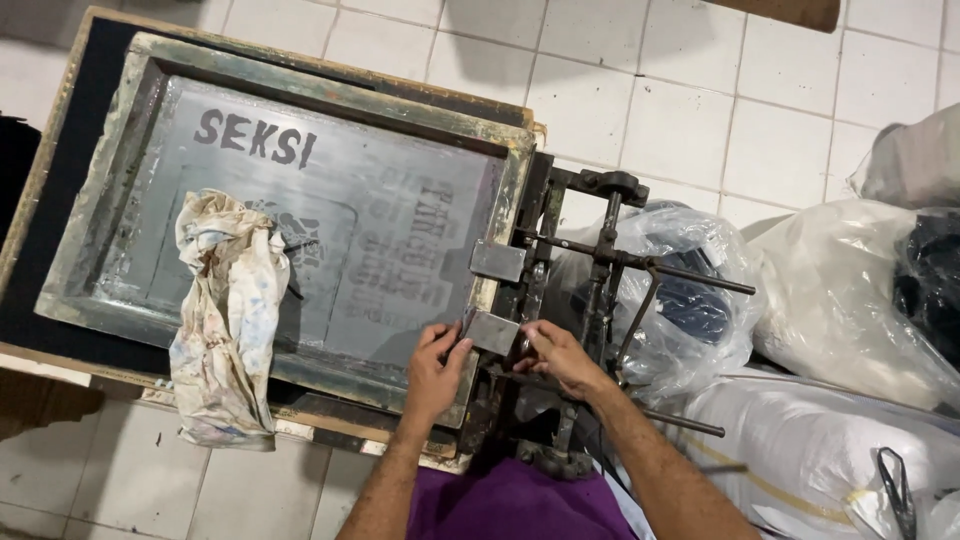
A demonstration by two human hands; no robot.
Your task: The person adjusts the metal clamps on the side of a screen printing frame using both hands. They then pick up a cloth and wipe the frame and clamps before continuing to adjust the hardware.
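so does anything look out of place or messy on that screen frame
A stained, crumpled rag lies across the frame's near edge, hanging over onto the floor. Both hands are at the metal clamp; nothing else stands out.

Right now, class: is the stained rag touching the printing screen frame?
Touching. The head view shows the stained rag draped across the screen frame's lower rail, lying on the mesh and hanging over the edge.

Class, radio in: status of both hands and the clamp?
Left hand on clamp plate. Right hand at clamp hinge. Stained rag draped over screen frame.
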